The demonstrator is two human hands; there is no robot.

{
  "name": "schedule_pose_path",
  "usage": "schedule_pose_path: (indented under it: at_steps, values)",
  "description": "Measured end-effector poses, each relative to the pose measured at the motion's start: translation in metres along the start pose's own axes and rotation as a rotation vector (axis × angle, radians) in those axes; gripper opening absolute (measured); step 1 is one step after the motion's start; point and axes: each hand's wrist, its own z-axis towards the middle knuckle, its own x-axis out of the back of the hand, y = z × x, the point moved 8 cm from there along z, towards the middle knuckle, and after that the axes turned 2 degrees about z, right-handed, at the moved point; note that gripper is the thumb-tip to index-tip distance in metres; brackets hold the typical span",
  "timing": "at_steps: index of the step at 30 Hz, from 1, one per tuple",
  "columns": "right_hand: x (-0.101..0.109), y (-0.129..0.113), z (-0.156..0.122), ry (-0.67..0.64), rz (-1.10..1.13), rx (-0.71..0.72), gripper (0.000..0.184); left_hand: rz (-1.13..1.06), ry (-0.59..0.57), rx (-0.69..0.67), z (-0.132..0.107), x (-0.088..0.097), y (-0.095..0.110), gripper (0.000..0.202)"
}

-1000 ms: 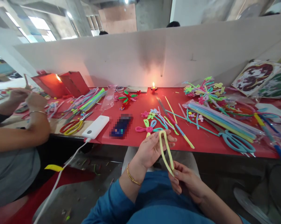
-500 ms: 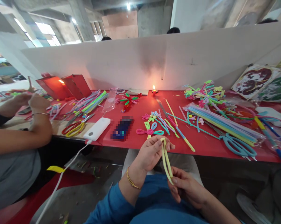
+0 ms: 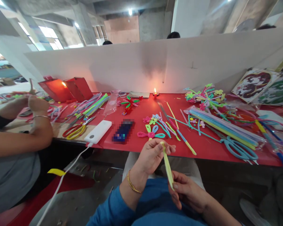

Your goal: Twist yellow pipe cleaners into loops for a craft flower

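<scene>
Currently, a narrow yellow strip (image 3: 167, 168) stretches between both hands above the lap (image 3: 187, 163), just nearer than the edge of the red table (image 3: 141, 108). The left hand (image 3: 152, 158) pinches its eleven-o'clock end; the right hand (image 3: 188, 191) pinches its five-o'clock end. From the strip, a looped flower (image 3: 151, 134) lies at eleven o'clock, a lit candle (image 3: 154, 96) stands near twelve, and a wrapped bundle (image 3: 222, 126) rests at two.

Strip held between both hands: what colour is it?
Pale yellow; the strip shows in the head view.
</scene>
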Motion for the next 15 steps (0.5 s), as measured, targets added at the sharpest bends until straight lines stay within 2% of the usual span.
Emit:
schedule_pose_path:
  at_steps: [15]
  values:
    - [-0.0028, -0.0006, 0.0015, -0.054, 0.009, 0.018, 0.027, 0.007, 0.041, -0.025, -0.0022, 0.001, 0.0029, 0.021]
